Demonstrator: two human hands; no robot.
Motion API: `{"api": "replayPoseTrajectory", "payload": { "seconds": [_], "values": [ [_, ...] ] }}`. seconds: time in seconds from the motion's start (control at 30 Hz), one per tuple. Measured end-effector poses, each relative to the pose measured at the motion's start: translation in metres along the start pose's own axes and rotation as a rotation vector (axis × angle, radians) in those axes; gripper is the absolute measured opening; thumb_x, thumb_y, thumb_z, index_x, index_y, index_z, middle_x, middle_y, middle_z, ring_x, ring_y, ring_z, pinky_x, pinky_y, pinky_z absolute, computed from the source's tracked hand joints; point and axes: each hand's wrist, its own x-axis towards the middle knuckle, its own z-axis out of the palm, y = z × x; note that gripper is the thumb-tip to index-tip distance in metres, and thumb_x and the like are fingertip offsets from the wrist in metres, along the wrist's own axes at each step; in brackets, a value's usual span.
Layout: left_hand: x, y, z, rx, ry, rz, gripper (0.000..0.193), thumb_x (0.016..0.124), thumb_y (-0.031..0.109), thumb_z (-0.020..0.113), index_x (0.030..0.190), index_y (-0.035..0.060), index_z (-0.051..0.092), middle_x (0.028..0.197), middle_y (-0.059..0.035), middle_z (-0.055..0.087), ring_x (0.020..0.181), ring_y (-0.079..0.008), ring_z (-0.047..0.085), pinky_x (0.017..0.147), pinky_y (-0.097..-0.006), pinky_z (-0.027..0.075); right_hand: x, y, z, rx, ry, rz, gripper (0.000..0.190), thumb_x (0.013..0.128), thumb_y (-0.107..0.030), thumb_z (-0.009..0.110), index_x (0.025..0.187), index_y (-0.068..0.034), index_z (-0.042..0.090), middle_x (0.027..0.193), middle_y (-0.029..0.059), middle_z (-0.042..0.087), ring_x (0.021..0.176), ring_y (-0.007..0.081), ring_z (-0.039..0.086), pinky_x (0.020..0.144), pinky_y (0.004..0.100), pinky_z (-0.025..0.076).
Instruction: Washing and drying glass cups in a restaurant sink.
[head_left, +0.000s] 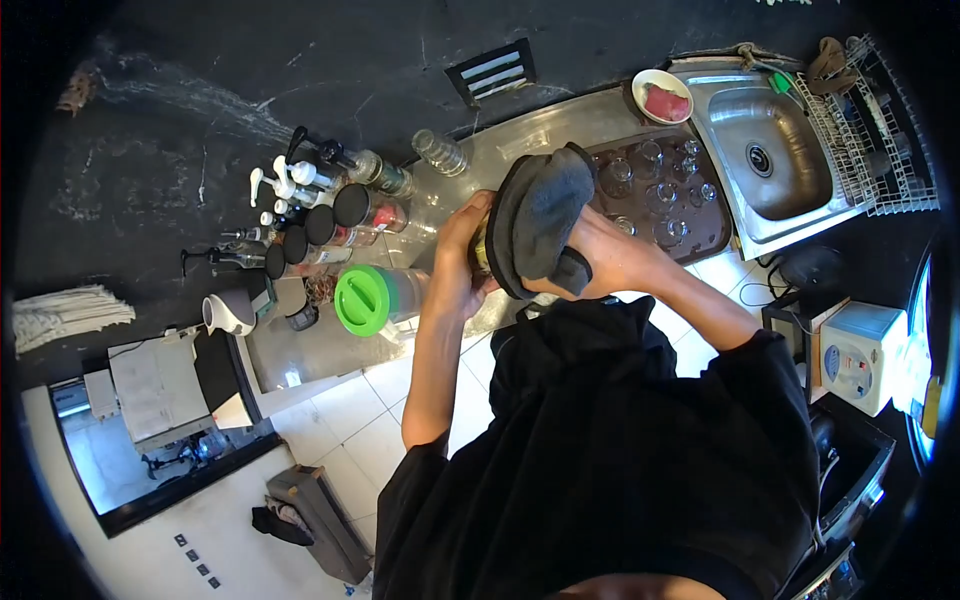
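Observation:
My left hand (459, 251) grips the side of a container (481, 251), mostly hidden; only a yellowish strip of it shows. A dark grey cloth (536, 214) with black edging covers its top. My right hand (600, 251) holds the cloth bunched against the container, with some of its fingers hidden in the folds. Both hands are raised above the steel counter (431, 206). Left of my left hand stands a plastic pitcher with a bright green lid (366, 300). To the right of the cloth lies a brown tray (637, 199) bearing several upright clear glasses (666, 196).
Black-lidded jars (321, 225) and pump bottles (289, 180) line the counter's left part by the wall. Stacked glasses (441, 153) stand behind my hands. Rightward are a white bowl (637, 86) holding something pink, a steel sink (780, 202) and a wire dish rack (911, 184).

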Motion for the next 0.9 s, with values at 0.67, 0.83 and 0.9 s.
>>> {"api": "replayPoseTrajectory", "payload": {
  "seconds": [0.67, 0.83, 0.9],
  "values": [
    [0.017, -0.029, -0.011, 0.208, 0.298, 0.241, 0.04, 0.098, 0.036, 0.035, 0.114, 0.0041, 0.053, 0.105, -0.0069, 0.059, 0.095, -0.0156, 0.058, 0.087, -0.03, 0.046, -0.003, 0.007, 0.032, -0.049, 0.082, 0.112, 0.037, 0.067, -0.019, 0.076, 0.092, 0.002, 0.06, 0.097, 0.0219, 0.054, 0.102, 0.0381, 0.046, 0.09, 0.0393, 0.04],
    [0.022, -0.061, -0.016, -0.083, 0.381, 0.275, 0.041, 0.099, 0.034, 0.033, 0.111, 0.0019, 0.054, 0.103, -0.0096, 0.06, 0.093, -0.0158, 0.059, 0.086, -0.0292, 0.046, 0.009, 0.0, 0.021, -0.116, -0.178, 0.309, 0.035, 0.073, -0.023, 0.073, 0.094, 0.003, 0.06, 0.102, 0.0217, 0.054, 0.103, 0.0335, 0.049, 0.087, 0.0392, 0.042],
    [0.022, -0.065, -0.018, 0.19, 0.371, 0.406, 0.037, 0.097, 0.031, 0.037, 0.106, -0.0011, 0.054, 0.102, -0.0106, 0.059, 0.091, -0.0167, 0.057, 0.083, -0.029, 0.045, 0.012, -0.008, 0.033, 0.168, 0.3, 0.725, 0.03, 0.079, -0.023, 0.068, 0.09, 0.004, 0.06, 0.097, 0.0146, 0.059, 0.097, 0.0223, 0.055, 0.08, 0.0344, 0.045]
  ]
}}
